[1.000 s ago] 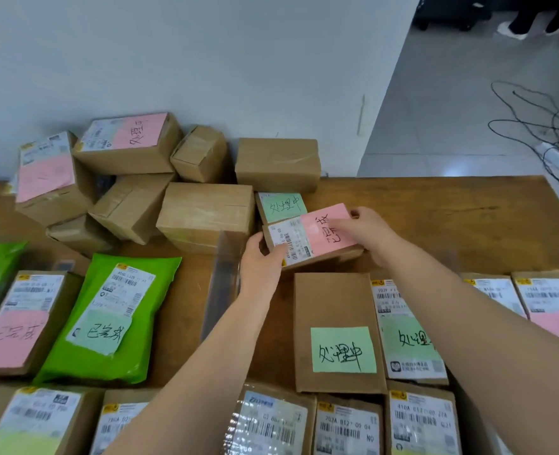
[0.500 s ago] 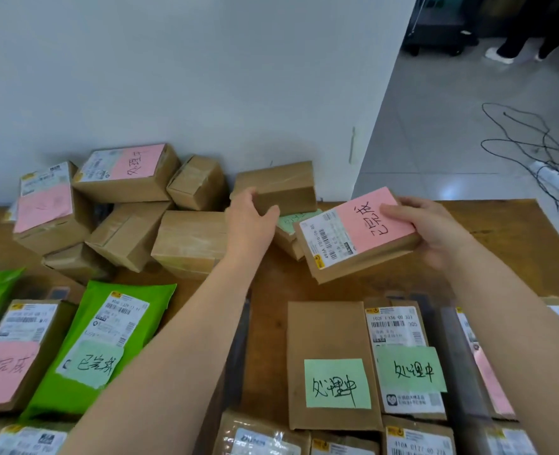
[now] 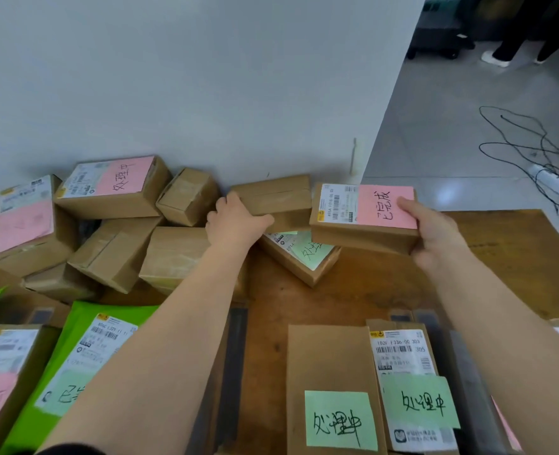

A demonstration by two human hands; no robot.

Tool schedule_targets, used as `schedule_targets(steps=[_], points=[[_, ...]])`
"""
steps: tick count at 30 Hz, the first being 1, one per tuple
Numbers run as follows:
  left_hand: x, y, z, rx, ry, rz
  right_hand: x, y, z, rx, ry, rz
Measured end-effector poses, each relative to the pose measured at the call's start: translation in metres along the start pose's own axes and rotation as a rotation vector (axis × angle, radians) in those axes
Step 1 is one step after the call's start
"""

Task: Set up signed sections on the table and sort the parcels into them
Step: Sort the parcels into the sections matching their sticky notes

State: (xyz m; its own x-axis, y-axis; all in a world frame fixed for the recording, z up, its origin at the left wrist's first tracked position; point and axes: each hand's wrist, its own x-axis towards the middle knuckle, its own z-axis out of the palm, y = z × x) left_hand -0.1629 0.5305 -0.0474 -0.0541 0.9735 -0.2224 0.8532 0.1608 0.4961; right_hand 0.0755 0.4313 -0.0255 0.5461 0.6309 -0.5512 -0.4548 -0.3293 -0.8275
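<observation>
Right hand (image 3: 435, 231) now lifting pink-note box (image 3: 365, 218) clear of table (image 3: 501, 244), fingers clamped around its end. Left hand (image 3: 235, 221) newly gripping plain box (image 3: 273, 200) by wall, thumb underneath. Two parcels being sorted together.

A single wide-angle camera, worn on the person's head, looks forward and down over the wooden surface (image 3: 386, 290) from close range, both forearms reaching out from the bottom edge of the frame toward the hands. The view faces a pale wall (image 3: 206, 77) that runs along the far edge of the surface, with a heap of cardboard parcels (image 3: 114, 251) piled against it. Nearest parcels are cut off by the lower edge. To the upper right the lens takes in tiled floor (image 3: 452, 126) beyond the wall's corner.
</observation>
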Motion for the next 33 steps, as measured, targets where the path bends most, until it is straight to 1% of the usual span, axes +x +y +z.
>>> schedule_targets(steps=[3, 7, 9, 13, 16, 18, 21, 23, 29, 33], points=[[0.004, 0.000, -0.003, -0.111, 0.000, 0.020, 0.005, 0.005, 0.005, -0.043, 0.026, -0.007], [0.005, -0.007, -0.009, -0.520, 0.059, 0.040, 0.003, 0.001, -0.002, -0.056, -0.001, 0.021], [0.002, -0.006, -0.012, -0.653, 0.119, 0.041, 0.000, 0.001, -0.006, -0.071, -0.012, 0.009], [-0.006, 0.006, -0.021, -0.666, 0.216, 0.141, -0.004, 0.004, -0.012, -0.105, 0.010, -0.038], [-0.007, 0.009, -0.022, -0.575, 0.227, 0.168, -0.008, 0.005, -0.016, -0.093, 0.002, -0.030], [-0.006, 0.008, -0.022, -0.553, 0.215, 0.123, -0.012, 0.007, -0.018, -0.081, -0.005, -0.037], [-0.009, 0.008, -0.024, -0.585, 0.135, 0.005, -0.018, 0.006, -0.022, -0.045, 0.001, -0.062], [-0.015, 0.010, -0.027, -0.586, 0.095, -0.017, -0.025, 0.002, -0.024, 0.011, 0.011, -0.075], [-0.060, 0.016, -0.053, -0.691, 0.137, 0.049, -0.059, -0.014, -0.038, 0.176, 0.001, -0.119], [-0.111, 0.020, -0.073, -0.735, 0.191, 0.146, -0.094, -0.018, -0.051, 0.222, -0.017, -0.125]])
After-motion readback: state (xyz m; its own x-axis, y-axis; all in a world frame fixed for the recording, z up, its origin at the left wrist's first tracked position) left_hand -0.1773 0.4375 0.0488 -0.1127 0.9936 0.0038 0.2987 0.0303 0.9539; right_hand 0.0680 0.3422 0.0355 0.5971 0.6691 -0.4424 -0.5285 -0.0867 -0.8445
